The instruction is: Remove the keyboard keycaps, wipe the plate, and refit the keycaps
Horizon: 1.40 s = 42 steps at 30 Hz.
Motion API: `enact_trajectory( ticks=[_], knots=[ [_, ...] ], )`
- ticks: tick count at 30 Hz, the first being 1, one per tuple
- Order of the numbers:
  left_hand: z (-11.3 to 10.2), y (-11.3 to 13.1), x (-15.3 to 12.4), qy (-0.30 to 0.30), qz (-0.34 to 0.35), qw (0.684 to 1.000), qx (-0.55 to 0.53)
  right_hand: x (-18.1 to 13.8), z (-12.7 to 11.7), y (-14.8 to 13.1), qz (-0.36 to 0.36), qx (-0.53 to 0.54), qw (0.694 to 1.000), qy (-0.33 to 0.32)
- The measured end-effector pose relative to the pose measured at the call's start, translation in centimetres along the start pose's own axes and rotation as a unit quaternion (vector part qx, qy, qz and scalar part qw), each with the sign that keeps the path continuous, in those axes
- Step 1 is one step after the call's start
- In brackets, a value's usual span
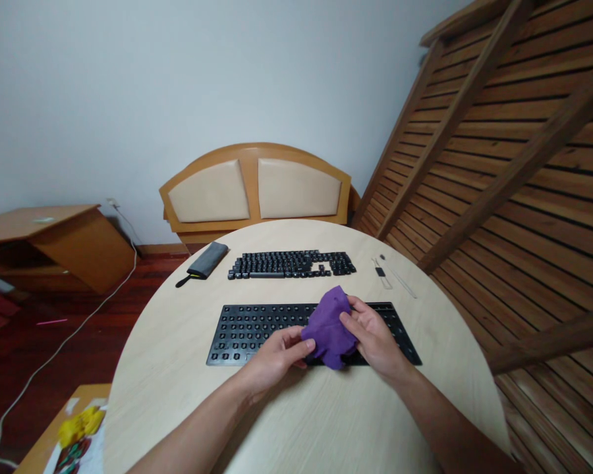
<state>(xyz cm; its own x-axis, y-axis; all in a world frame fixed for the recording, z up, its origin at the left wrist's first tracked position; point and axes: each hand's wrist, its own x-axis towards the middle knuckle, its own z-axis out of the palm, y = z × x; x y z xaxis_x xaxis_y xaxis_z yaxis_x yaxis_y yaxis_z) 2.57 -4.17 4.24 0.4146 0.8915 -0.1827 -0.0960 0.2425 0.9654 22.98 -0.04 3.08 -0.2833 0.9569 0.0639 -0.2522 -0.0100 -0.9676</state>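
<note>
A purple cloth [330,322] is pinched between my two hands over a black keyboard base [261,322] whose keycaps are off. My left hand [281,355] grips the cloth's lower left edge, while my right hand [373,332] has its right side between thumb and fingers. Cloth and hands hide the middle and part of the right of the base. Behind it, loose black keycaps [271,264] lie in rows in a keyboard layout, with a gap toward the right.
A dark grey pouch [208,260] lies at the table's left. On the right are a wire keycap puller [381,271] and a thin brush [398,275]. The round table [168,368] stands near a slatted wooden panel [514,164]. Yellow cloth [80,426] sits lower left.
</note>
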Motion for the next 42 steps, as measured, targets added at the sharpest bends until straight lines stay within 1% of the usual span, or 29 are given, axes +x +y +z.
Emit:
enact_trajectory(
  ticks=[2, 4, 10, 14, 16, 19, 25, 28, 31, 33, 35, 37, 39, 42],
  knots=[
    [-0.2, -0.1, 0.2, 0.034, 0.033, 0.999, 0.000, -0.1, -0.1, -0.2, -0.001, -0.004, 1.000, -0.010],
    [-0.5, -0.2, 0.5, 0.056, 0.057, 0.997, -0.008, -0.1, -0.3, -0.5, 0.001, -0.004, 1.000, -0.021],
    [-1.6, -0.6, 1.0, 0.097, 0.075, 0.992, -0.010, 0.3, -0.9, -0.7, 0.011, -0.005, 0.999, -0.045],
    [-2.2, -0.8, 1.2, 0.125, 0.094, 0.987, 0.044, 0.3, -1.1, -0.6, -0.001, -0.032, 0.998, -0.061],
    [-2.4, -0.6, 1.2, 0.132, 0.114, 0.982, 0.073, 0.2, -1.2, -0.7, -0.018, -0.058, 0.996, -0.070],
    [-2.6, -0.3, 1.2, 0.132, 0.128, 0.979, 0.085, 0.1, -1.4, -0.8, -0.036, -0.094, 0.992, -0.073],
    [-2.8, -0.3, 1.3, 0.139, 0.119, 0.982, 0.040, 0.2, -2.0, -0.3, -0.024, -0.132, 0.989, -0.068],
    [-2.8, -0.2, 1.3, 0.140, 0.110, 0.983, 0.041, 0.3, -2.0, -0.4, -0.023, -0.144, 0.987, -0.068],
    [-2.5, -0.1, 1.1, 0.148, 0.126, 0.977, 0.088, 0.2, -1.9, -0.7, -0.028, -0.155, 0.986, -0.064],
    [-2.1, -0.2, 0.8, 0.154, 0.145, 0.969, 0.128, 0.1, -1.6, -0.8, -0.016, -0.148, 0.986, -0.070],
    [-1.9, -0.4, 0.6, 0.142, 0.154, 0.965, 0.160, -0.1, -1.3, -0.9, -0.003, -0.159, 0.984, -0.080],
    [-1.7, -0.7, 0.5, 0.116, 0.156, 0.962, 0.191, -0.3, -0.9, -0.6, 0.006, -0.200, 0.976, -0.088],
    [-1.7, -1.0, 0.5, 0.104, 0.152, 0.958, 0.222, -0.4, -0.6, -0.2, 0.010, -0.254, 0.963, -0.092],
    [-1.9, -1.3, 0.6, 0.125, 0.138, 0.937, 0.297, -0.3, -0.5, 0.3, -0.007, -0.350, 0.933, -0.087]
  ],
)
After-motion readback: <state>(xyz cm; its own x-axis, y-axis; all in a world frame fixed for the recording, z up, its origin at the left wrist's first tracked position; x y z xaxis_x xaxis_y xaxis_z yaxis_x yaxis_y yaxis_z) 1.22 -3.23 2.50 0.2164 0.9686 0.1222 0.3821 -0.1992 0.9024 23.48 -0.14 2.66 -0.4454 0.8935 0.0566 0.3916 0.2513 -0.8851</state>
